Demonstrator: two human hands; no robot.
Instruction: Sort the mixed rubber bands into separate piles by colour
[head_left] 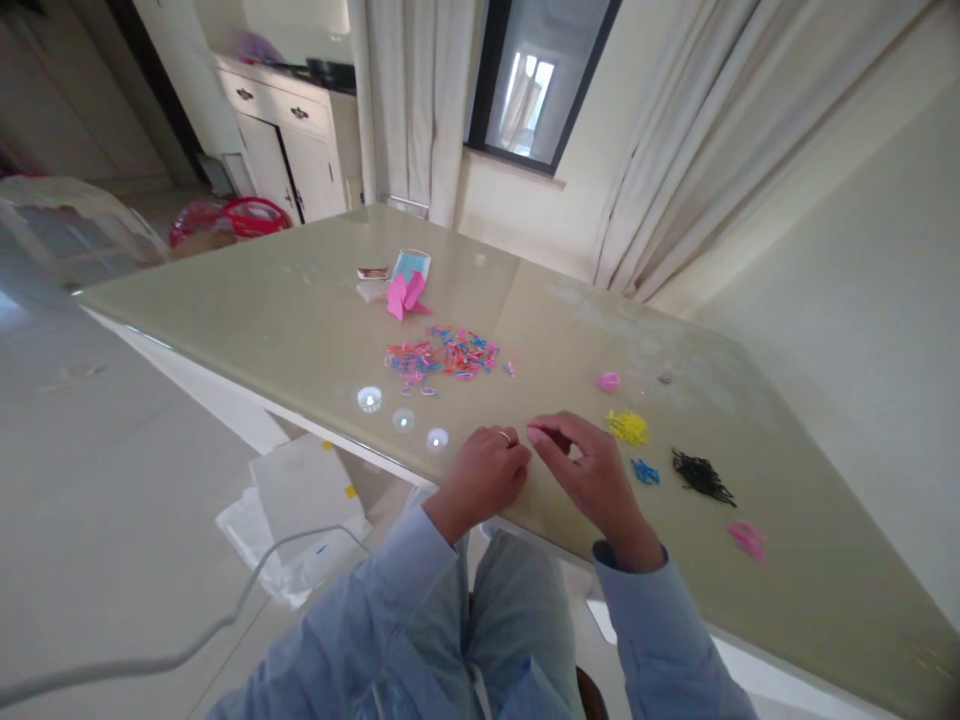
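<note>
My left hand [486, 478], a ring on one finger, rests at the table's near edge with its fingers curled in. Just right of it, my right hand [589, 470] is closed with thumb and forefinger drawn together; anything held in either hand is too small or hidden. Beyond my hands lies a mixed heap of small pink, blue, orange and white pieces [457, 353]. Nearest my right hand are a pile of yellow pieces [628, 428] and a small cluster of blue pieces [645, 472]. Farther right sit a pile of black strips [701, 475] and some pink pieces [747, 540].
The glossy table [300, 330] has a pink folded paper [406, 295] and a light-blue packet [412, 265] toward the back. A small pink item [608, 381] lies beyond the yellow pile. Papers [300, 510] and a grey cable [247, 590] are at lower left.
</note>
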